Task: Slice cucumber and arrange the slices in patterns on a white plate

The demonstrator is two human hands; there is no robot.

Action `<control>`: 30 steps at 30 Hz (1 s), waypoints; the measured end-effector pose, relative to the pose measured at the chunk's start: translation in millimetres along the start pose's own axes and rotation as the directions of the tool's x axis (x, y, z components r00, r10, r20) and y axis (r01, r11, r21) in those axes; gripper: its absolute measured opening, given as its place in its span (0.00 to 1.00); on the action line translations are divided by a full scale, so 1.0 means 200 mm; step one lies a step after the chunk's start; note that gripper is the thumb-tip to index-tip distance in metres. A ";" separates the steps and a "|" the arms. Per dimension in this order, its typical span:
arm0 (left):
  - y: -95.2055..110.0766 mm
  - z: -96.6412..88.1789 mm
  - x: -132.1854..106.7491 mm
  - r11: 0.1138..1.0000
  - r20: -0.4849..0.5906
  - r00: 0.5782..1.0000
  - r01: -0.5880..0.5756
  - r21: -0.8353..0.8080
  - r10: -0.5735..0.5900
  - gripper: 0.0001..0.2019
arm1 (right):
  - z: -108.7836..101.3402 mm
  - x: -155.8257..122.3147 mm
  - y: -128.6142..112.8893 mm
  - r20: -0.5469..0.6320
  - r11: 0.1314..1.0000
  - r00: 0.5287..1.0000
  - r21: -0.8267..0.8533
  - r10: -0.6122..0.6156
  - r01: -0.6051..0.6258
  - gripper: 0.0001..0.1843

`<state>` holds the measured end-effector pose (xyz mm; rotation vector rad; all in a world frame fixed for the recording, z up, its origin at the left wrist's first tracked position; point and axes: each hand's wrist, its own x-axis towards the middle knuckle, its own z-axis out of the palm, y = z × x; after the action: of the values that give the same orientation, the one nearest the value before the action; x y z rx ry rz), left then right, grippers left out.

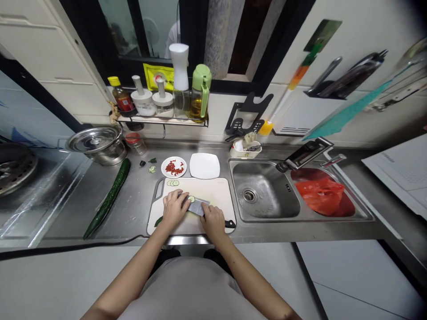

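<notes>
My left hand [175,207] is curled over a cucumber piece [158,221], whose dark green end shows beside the wrist; most of it is hidden under the palm. In my right hand [214,221] is a kitchen knife [199,207], its wide blade pointing left against the left fingertips. The black handle end sticks out to the right of that hand. A pale cucumber slice [191,199] clings to the blade. Beneath both hands lies a white cutting board [218,190], with a few overlapping cucumber slices [172,182] at its upper left.
Behind the board stand a plate of chopped red pieces [174,167] and a white square plate [204,165]. A whole cucumber [108,198] and a lidded steel pot [100,144] are on the left. To the right is a double sink [267,213] with a red bag [322,195].
</notes>
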<state>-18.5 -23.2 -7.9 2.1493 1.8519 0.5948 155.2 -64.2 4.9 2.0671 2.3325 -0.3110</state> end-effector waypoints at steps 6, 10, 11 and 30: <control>0.04 0.01 0.02 1.000 0.055 0.999 0.004 -0.020 -0.003 0.14 | 0.00 0.00 0.00 -0.017 1.000 1.000 -0.014 -0.022 0.022 0.23; 0.05 0.01 0.04 0.996 0.064 0.998 0.011 -0.090 -0.005 0.12 | 0.01 0.00 0.01 -0.012 1.000 1.000 -0.018 -0.013 0.013 0.22; 0.06 0.01 0.04 0.993 0.069 0.998 0.017 -0.114 -0.009 0.11 | 0.01 0.00 0.01 -0.008 1.000 1.000 -0.018 -0.011 0.011 0.22; -0.19 0.09 0.21 0.769 0.031 0.848 0.495 -0.404 -0.530 0.08 | -0.04 0.02 0.16 0.046 0.988 0.987 0.012 0.153 -0.154 0.22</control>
<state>-39.2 25.0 -35.0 1.2934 2.0270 0.8485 187.7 -55.2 6.8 2.2062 2.1373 -0.3692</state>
